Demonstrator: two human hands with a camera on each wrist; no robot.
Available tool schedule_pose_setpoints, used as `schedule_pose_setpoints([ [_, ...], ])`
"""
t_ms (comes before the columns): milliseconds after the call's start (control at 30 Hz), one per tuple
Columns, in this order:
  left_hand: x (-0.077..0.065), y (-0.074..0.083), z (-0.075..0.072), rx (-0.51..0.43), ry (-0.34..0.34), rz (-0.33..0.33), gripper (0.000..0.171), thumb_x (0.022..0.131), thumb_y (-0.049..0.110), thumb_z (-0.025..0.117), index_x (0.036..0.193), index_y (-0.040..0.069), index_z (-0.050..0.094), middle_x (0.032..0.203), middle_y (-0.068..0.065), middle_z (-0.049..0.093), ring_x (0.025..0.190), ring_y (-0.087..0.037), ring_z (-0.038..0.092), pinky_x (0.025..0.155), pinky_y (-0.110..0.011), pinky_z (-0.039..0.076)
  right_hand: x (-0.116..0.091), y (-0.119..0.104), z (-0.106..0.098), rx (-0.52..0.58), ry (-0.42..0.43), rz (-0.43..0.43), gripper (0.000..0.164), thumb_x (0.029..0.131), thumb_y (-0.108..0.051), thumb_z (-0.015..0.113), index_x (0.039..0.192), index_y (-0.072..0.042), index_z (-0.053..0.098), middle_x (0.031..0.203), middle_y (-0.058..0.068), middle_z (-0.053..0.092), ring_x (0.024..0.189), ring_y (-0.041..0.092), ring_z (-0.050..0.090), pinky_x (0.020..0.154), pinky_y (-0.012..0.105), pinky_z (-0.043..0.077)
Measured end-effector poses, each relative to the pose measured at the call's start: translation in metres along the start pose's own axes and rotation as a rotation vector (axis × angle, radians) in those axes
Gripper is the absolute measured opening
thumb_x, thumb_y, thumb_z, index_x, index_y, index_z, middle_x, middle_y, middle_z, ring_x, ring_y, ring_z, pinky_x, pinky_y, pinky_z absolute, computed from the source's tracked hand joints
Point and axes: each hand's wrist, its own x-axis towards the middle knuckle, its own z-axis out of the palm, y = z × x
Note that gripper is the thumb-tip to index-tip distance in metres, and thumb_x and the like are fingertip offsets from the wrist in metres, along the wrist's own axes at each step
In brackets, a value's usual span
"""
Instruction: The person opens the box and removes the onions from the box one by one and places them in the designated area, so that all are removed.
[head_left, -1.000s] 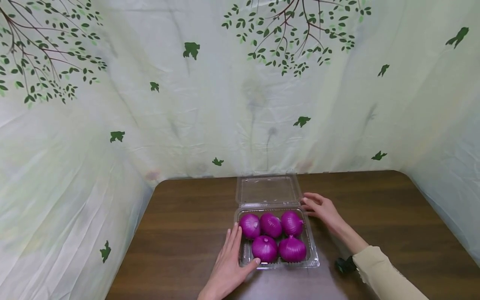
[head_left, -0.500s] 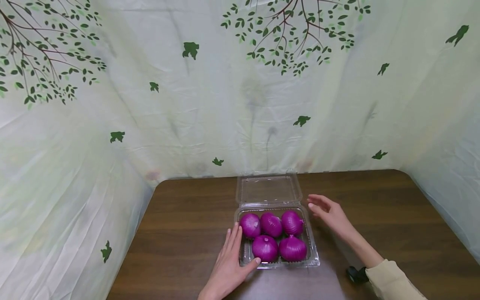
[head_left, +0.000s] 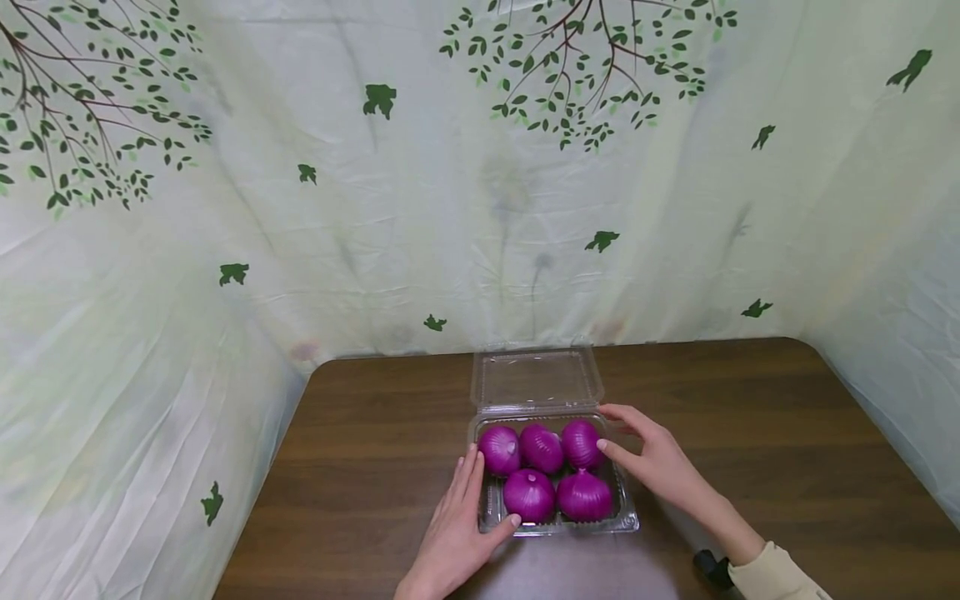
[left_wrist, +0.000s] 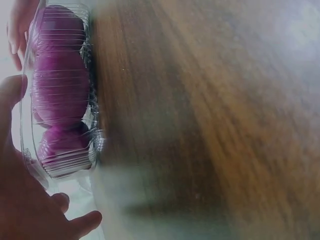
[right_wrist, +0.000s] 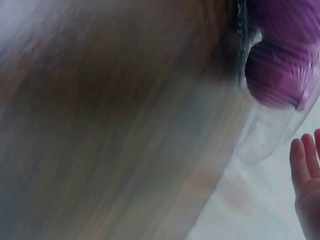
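Observation:
Several purple onions [head_left: 584, 497] sit in two rows inside a clear plastic clamshell container [head_left: 628, 523]. Its clear lid [head_left: 536, 379] lies folded back, away from me. My left hand [head_left: 452, 533] rests against the left side of the container, fingers straight, with the thumb at the front rim. At the back right corner is my right hand [head_left: 660, 462], its thumb by the back right onion [head_left: 581, 443] and its fingers stretched along the rim; contact is unclear. In the left wrist view the onions [left_wrist: 60, 90] show through the container's ribbed wall.
A brown wooden table [head_left: 375, 467] carries the container near its middle. Behind and on both sides hangs a pale cloth [head_left: 465, 208] printed with leaves and branches. A black device [head_left: 711, 569] sits at the right wrist, by the beige sleeve [head_left: 776, 575].
My right hand first drew away to the right of the container, then came back in to its back right corner with the thumb spread. The left hand, container and onions have stayed in place.

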Motion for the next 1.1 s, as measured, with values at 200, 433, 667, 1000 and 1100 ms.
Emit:
schedule_pose_setpoints([
  [200,0.0,-0.002,0.0,-0.04,-0.015,0.013,0.1,0.086,0.064,0.062,0.159,0.014,0.015,0.165,0.002,0.006,0.144,-0.031,0.026,0.102,-0.061,0.037,0.002,-0.002,0.013,-0.043,-0.047,-0.11,0.05,0.087,-0.019,0.076,0.134,-0.012,0.059,0.134,0.0,0.058,0.115,0.027,0.058,0.09,0.05,0.051],
  [433,0.001,-0.002,0.001,-0.112,-0.058,0.011,0.099,0.088,0.062,0.061,0.16,0.016,0.01,0.165,0.003,0.001,0.141,-0.029,0.031,0.102,-0.054,0.041,0.006,0.004,0.018,-0.11,-0.131,-0.171,0.049,0.089,-0.023,0.075,0.134,-0.013,0.06,0.136,0.003,0.057,0.123,0.024,0.053,0.093,0.049,0.05],
  [667,0.001,-0.004,0.0,-0.104,-0.056,-0.001,0.1,0.087,0.065,0.06,0.16,0.019,0.01,0.165,0.005,0.001,0.138,-0.031,0.036,0.098,-0.055,0.044,0.017,0.005,0.014,-0.185,-0.221,-0.163,0.053,0.086,-0.026,0.078,0.134,-0.01,0.059,0.134,0.004,0.058,0.119,0.024,0.053,0.092,0.047,0.05],
  [1000,0.001,-0.006,0.002,-0.092,-0.057,-0.018,0.101,0.086,0.066,0.061,0.16,0.02,0.01,0.165,0.008,0.0,0.137,-0.029,0.04,0.097,-0.055,0.046,0.036,0.004,0.002,-0.214,-0.45,-0.144,0.056,0.084,-0.022,0.076,0.135,-0.01,0.057,0.134,0.002,0.057,0.118,0.023,0.052,0.093,0.044,0.049],
  [1100,0.002,-0.006,0.002,-0.099,-0.051,-0.015,0.101,0.086,0.065,0.062,0.16,0.019,0.01,0.165,0.008,0.0,0.139,-0.028,0.035,0.099,-0.054,0.044,0.038,0.005,-0.001,-0.213,-0.473,-0.147,0.061,0.08,-0.018,0.078,0.137,-0.01,0.057,0.138,0.004,0.055,0.124,0.025,0.05,0.097,0.047,0.046],
])
